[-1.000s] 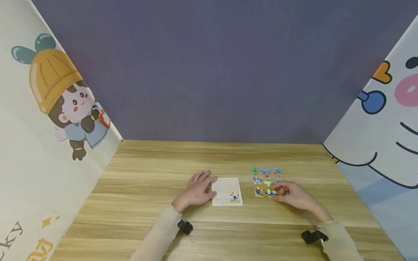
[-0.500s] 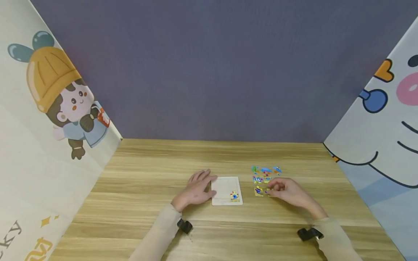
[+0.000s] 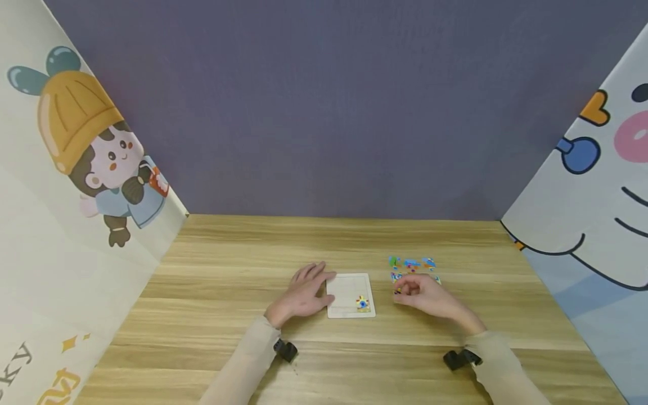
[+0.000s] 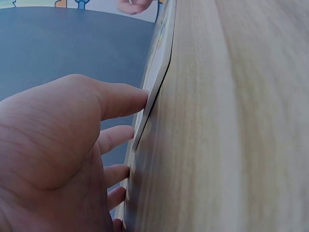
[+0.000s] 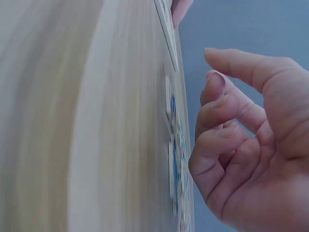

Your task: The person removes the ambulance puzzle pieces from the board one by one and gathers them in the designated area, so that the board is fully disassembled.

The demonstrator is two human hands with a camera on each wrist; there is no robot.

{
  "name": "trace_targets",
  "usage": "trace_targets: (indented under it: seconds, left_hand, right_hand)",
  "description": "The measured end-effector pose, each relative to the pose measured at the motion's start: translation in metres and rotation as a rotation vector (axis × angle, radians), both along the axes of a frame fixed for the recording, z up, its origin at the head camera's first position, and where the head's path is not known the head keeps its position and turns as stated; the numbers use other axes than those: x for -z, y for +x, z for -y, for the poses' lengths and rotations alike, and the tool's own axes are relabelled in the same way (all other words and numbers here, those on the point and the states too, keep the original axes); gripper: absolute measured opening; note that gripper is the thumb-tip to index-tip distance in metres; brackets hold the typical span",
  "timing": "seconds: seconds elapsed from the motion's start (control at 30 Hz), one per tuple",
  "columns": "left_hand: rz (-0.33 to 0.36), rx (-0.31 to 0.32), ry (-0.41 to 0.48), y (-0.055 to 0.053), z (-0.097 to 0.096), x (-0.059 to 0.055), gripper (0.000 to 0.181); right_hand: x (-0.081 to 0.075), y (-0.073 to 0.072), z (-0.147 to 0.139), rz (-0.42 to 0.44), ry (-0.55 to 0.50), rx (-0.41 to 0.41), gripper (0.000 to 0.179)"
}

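My left hand (image 3: 301, 295) rests on the table, fingers spread. Its thumb and index finger touch the left edge of a white puzzle tray (image 3: 340, 284), and the thumb presses its rim in the left wrist view. One yellow puzzle piece (image 3: 363, 304) with a blue centre lies in the tray's near right corner. Over the loose puzzle pieces (image 3: 412, 263) hovers my right hand (image 3: 427, 295), fingers curled and thumb slightly apart from the index finger. The right wrist view shows nothing between those fingertips. That hand covers most of the nearer pieces in the head view.
The pieces lie in rows to the right of the tray on a wooden table (image 3: 253, 242). A dark wall (image 3: 324, 112) rises behind the table. Printed white panels stand at the left (image 3: 30, 236) and right (image 3: 572, 214).
My right hand has moved left across the nearer row of pieces, toward the tray, now covering pieces that showed before. My left hand keeps its place at the tray.
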State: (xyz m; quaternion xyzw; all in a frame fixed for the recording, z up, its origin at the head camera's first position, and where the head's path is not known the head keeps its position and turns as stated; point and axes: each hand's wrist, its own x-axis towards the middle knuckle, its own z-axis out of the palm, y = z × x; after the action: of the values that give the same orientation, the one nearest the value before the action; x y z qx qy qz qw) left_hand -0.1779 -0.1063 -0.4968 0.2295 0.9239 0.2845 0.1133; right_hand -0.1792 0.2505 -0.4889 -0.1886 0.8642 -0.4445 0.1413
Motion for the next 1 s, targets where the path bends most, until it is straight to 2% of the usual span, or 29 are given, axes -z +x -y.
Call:
trace_targets:
  seconds: [0.4,0.7,1.0]
  left_hand:
    - [0.003,0.006,0.003,0.0,0.001,0.001,0.06]
    - [0.004,0.006,0.01,0.001,0.001,0.0,0.06]
    - [-0.01,-0.003,0.006,0.0,0.0,0.001,0.06]
  right_hand:
    - [0.004,-0.003,0.03,-0.007,0.027,-0.087,0.022]
    - [0.008,-0.004,0.047,-0.025,-0.009,-0.129,0.02]
    - [0.004,-0.006,0.059,-0.04,0.072,-0.149,0.028]
